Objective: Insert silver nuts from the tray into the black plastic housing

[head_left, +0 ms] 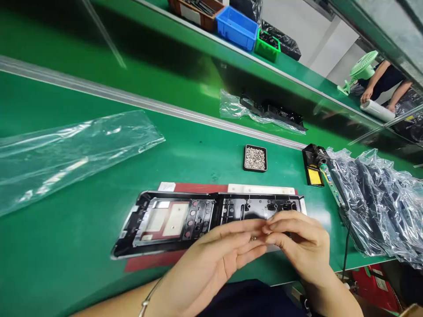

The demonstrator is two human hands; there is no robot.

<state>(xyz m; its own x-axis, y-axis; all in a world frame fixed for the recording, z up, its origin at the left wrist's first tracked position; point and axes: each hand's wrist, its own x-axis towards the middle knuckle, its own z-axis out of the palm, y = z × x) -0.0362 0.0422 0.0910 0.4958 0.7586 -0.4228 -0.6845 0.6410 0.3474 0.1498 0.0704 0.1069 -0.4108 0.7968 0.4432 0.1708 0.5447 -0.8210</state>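
My left hand (214, 255) is turned palm up, its fingers long and slightly cupped, with a small silvery metal piece (253, 238) resting on them. Thumb and fingers of my right hand (299, 240) are pinched together at the left fingertips; whatever lies in that pinch is hidden. Under and behind both hands lies a long black plastic housing (127, 240), its inner side facing up, with a window opening on the left. Its right part is partly covered by my hands. The housing rests on a red base (145, 263) with white blocks (261, 189).
Beyond the housing stands a small black tray (245, 164) of tiny metal parts. A soldering iron (330, 182) sits in its stand (309, 160), near plastic-wrapped parts (366, 202). Clear plastic bags (76, 154) lie left. Bins (236, 28) line the shelf; another person's hands (367, 94) hold a roll.
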